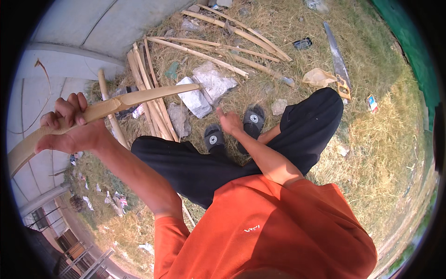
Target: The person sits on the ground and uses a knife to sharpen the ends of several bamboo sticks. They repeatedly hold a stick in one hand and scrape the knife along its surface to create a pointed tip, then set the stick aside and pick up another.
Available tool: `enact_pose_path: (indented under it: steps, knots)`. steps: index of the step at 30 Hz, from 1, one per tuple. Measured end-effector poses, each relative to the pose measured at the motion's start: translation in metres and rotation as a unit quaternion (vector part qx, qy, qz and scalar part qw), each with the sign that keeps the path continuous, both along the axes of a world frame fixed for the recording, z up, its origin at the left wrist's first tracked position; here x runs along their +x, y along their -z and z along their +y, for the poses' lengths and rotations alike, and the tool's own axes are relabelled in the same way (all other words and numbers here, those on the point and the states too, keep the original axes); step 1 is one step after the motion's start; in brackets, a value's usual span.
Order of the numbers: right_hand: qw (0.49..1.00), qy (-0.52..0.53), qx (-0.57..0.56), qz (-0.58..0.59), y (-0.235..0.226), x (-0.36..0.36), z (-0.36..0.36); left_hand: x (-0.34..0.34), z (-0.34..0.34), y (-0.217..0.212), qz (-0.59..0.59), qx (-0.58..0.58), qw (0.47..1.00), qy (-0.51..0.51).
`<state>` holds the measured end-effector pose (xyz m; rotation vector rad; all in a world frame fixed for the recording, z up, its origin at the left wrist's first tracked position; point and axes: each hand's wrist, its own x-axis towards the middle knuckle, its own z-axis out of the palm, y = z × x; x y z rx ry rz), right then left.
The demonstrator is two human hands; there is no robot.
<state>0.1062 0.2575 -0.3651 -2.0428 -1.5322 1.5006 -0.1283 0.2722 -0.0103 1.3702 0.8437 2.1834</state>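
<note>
My left hand (pixel 69 123) is wrapped round a long pale split-bamboo strip (pixel 139 96), with a node showing just past the fingers. The strip slants up to the right, and its narrow end reaches over a pale stone block (pixel 195 103). Close to that block, above my sandals, is my right hand (pixel 230 122), its fingers curled. A thin dark line runs from near the strip's tip toward this hand; I cannot tell whether it is a blade or a gap between stones. What the right hand holds, if anything, is hidden.
Split bamboo lengths (pixel 155 104) lie left of the stones, and more strips (pixel 237 30) lie ahead on dry grass. A handsaw (pixel 336 56) with a yellow handle rests at the right, near a crumpled beige piece (pixel 318 77). A pale panel wall (pixel 60 65) bounds the left.
</note>
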Motion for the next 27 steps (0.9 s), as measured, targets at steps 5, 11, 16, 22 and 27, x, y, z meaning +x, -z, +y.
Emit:
enact_pose_path:
  steps: [5,11,16,22,27]
  knots:
    - [0.997,-0.048,-0.005,0.059,-0.037,-0.001,0.019,0.000,-0.010,0.001,-0.019,-0.024,0.995,-0.096]
    - [0.998,0.034,-0.014,-0.060,0.026,-0.003,0.008,-0.006,-0.006,0.002,-0.059,-0.024,0.996,0.056]
    - [0.995,0.033,-0.082,0.042,-0.004,0.009,0.019,-0.025,-0.003,-0.030,-0.004,0.006,0.999,-0.038]
    - [0.990,0.009,-0.038,0.136,-0.073,0.079,-0.006,-0.010,0.082,-0.061,-0.020,-0.042,0.974,-0.223]
    - [0.980,0.075,-0.071,0.170,-0.130,0.129,-0.026,-0.093,0.211,-0.031,-0.021,-0.144,0.975,-0.168]
